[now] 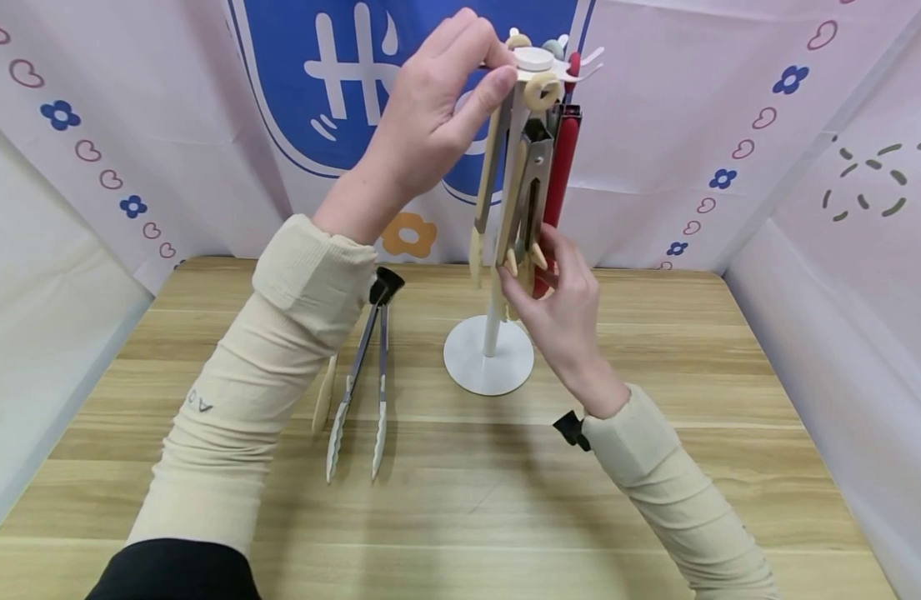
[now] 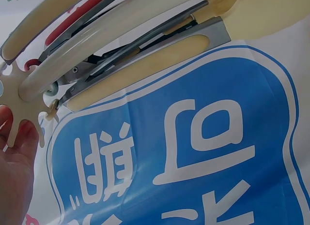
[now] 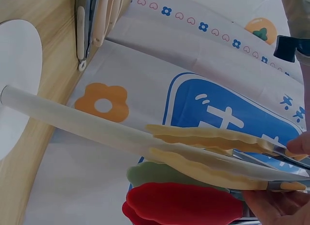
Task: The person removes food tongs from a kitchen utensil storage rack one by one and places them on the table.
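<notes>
A white hanging rack (image 1: 460,358) stands upright on its round base, with hooks around its top. My left hand (image 1: 437,108) pinches a prong of the hook plate between thumb and fingers. A pair of cream-tipped metal tongs (image 3: 208,169) hangs from the rack, its ring at a front hook. Near the lower end, my right hand (image 1: 561,308) holds these tongs with thumb and fingers on opposite arms. Red tongs (image 1: 563,167) and green-tipped tongs (image 3: 169,175) hang close behind. Another cream-handled pair (image 2: 140,72) hangs on the rack's left side.
Metal tongs with whitish tips (image 1: 338,437) lie spread on the wooden table (image 1: 460,517), left of the rack base. A cream utensil (image 1: 324,400) beside them is partly hidden by my left sleeve. A printed cloth backdrop (image 1: 640,150) rises behind the table.
</notes>
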Motion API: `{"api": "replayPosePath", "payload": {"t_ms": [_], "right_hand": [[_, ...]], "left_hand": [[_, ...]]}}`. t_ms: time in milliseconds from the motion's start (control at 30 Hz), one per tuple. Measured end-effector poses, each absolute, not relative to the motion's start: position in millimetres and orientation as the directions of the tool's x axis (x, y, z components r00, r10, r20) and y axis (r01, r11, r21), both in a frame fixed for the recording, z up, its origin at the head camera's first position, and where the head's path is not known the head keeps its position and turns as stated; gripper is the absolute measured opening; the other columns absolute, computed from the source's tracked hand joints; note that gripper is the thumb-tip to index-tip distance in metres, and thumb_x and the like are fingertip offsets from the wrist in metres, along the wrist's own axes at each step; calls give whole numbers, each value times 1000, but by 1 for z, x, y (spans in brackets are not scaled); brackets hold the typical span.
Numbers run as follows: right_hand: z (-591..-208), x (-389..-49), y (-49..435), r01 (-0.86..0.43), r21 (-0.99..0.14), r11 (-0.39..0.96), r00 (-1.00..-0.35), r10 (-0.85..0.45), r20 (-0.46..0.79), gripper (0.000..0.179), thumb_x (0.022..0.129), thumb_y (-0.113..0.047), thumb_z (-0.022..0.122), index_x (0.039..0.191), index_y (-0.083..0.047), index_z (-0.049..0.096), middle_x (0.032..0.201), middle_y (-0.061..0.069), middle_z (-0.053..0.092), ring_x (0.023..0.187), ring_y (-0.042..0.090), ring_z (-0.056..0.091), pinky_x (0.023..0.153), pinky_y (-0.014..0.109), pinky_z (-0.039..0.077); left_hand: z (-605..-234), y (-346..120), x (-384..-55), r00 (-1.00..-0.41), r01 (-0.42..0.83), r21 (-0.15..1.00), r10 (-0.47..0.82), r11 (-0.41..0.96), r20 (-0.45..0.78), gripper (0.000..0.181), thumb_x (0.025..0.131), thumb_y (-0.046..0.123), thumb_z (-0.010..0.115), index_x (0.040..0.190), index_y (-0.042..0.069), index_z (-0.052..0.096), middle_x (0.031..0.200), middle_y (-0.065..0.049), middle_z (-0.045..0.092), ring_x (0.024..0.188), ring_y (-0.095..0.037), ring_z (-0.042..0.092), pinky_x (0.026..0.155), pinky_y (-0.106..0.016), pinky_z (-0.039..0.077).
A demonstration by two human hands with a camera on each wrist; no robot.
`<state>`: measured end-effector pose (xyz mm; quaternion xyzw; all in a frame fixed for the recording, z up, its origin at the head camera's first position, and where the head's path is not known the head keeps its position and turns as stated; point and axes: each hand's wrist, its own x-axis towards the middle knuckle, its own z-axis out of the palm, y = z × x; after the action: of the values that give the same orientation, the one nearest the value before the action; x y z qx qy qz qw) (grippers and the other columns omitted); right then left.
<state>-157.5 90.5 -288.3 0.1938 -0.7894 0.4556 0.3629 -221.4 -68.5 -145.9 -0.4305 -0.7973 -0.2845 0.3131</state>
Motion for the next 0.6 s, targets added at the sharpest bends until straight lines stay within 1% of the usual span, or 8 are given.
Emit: {"api": "replayPosePath", "payload": {"t_ms": [267,467,600], "right_hand": [[-286,-157,91,-654,-567,500,-643,26,765,49,77,-8,69,119,8,51,102,18,59,88,23,58,67,33,55],[-285,-153,94,-664,-565,490,-638,23,770,49,77,-7,69,119,8,50,105,19,58,95,24,58,70,32,54],[-285,-150,95,-677,-568,469,-630,29,776,48,76,-4,69,118,9,51,106,19,57,97,23,58,72,28,53]], "left_hand": [[-145,-69,-221,-438,862,186,509,472,741,21,95,17,44,97,-2,53,94,-12,48,99,-15,43,92,-20,33],[-145,-68,-221,-434,863,181,509,472,743,21,95,17,43,97,-2,53,94,-11,48,99,-15,43,92,-20,33],[-146,-68,-221,-436,862,183,508,473,743,21,95,17,44,97,-2,53,94,-11,48,99,-15,43,92,-20,33]]}}
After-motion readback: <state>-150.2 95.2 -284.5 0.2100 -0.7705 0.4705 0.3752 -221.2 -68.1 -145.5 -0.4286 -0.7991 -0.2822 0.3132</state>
